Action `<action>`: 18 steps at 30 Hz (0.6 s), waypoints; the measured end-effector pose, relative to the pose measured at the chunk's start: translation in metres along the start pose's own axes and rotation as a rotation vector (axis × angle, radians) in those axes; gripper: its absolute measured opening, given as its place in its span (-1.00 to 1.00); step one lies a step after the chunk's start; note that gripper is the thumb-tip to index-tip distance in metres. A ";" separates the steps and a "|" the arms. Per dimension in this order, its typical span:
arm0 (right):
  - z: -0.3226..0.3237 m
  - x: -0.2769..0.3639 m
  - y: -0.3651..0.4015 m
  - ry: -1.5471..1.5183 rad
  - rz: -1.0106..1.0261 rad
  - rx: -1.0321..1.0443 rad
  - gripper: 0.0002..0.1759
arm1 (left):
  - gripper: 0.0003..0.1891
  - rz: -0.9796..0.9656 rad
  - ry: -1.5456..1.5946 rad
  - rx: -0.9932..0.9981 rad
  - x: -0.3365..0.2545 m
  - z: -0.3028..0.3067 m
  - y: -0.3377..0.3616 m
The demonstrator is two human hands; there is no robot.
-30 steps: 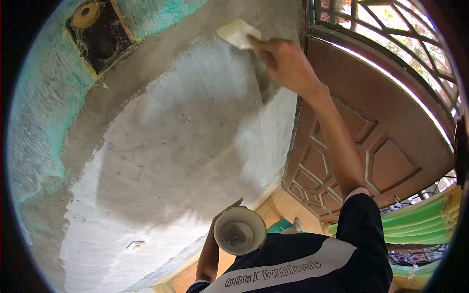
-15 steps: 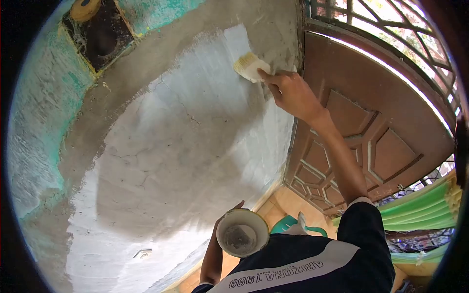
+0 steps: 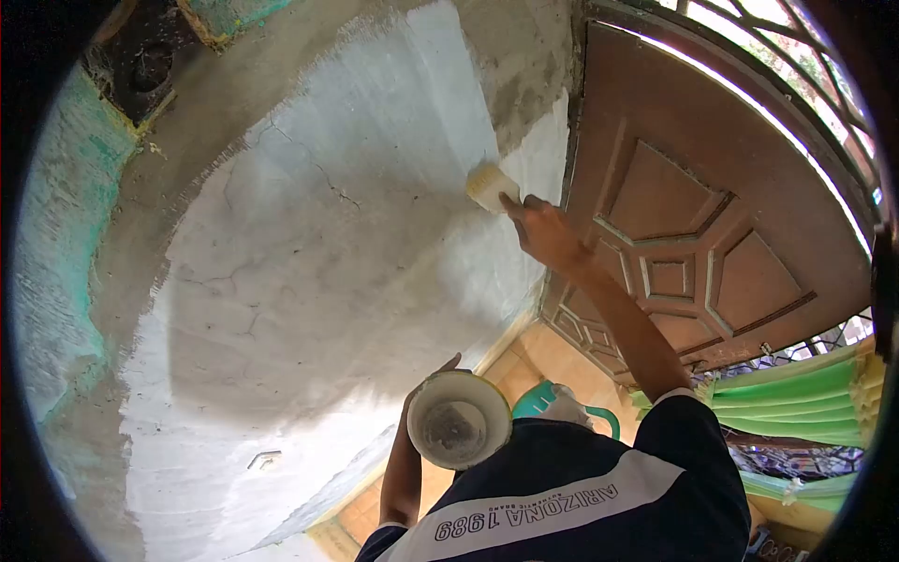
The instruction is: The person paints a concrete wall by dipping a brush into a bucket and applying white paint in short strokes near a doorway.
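Observation:
A wide paintbrush (image 3: 493, 188) with pale bristles is in my right hand (image 3: 548, 231), gripped by its handle. Its bristles touch the wall (image 3: 309, 253), at the lower end of a fresh white stripe of paint. Close to my chest, my left hand (image 3: 429, 379) holds a round whitish paint tub (image 3: 490, 412) from its far side, most of its fingers hidden behind it. Whitish residue or paint shows at the tub's bottom. White coating covers the middle of the wall, and bare grey cement borders it at the top and left.
On the right stands a brown panelled door (image 3: 655, 197) beneath a metal grille. Green curtain fabric (image 3: 796, 403) hangs at lower right. A teal plastic item (image 3: 534, 401) with a whitish thing on it is on the tiled floor (image 3: 529, 361). A dark wall recess (image 3: 145, 61) is at upper left.
My right hand has drawn the brush downward along the wall, leaving a longer white stripe. My left hand still holds the tub. The view has shifted slightly.

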State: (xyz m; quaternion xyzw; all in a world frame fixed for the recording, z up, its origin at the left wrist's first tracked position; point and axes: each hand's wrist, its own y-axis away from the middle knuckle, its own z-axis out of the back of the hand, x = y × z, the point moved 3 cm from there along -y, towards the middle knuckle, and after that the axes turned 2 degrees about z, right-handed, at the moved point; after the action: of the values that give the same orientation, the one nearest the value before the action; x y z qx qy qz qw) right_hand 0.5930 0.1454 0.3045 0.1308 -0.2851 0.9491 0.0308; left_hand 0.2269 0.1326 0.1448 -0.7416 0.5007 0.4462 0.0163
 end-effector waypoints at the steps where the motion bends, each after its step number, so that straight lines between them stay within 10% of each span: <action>1: -0.008 0.000 0.006 0.024 -0.028 0.031 -0.41 | -0.51 -0.001 0.005 -0.007 -0.002 -0.007 0.000; 12: -0.063 -0.051 0.048 0.072 -0.122 0.204 -0.53 | -0.53 -0.001 0.016 -0.020 0.010 -0.035 -0.008; 18: 0.111 0.015 -0.042 -0.136 -0.003 -0.278 -0.56 | -0.21 -0.046 -0.072 0.089 0.024 -0.014 -0.016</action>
State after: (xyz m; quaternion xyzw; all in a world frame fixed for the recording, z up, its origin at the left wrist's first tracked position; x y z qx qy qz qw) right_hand 0.6095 0.1192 0.4200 0.1896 -0.4151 0.8893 0.0308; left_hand 0.2503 0.1164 0.1300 -0.7348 0.5019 0.4497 0.0775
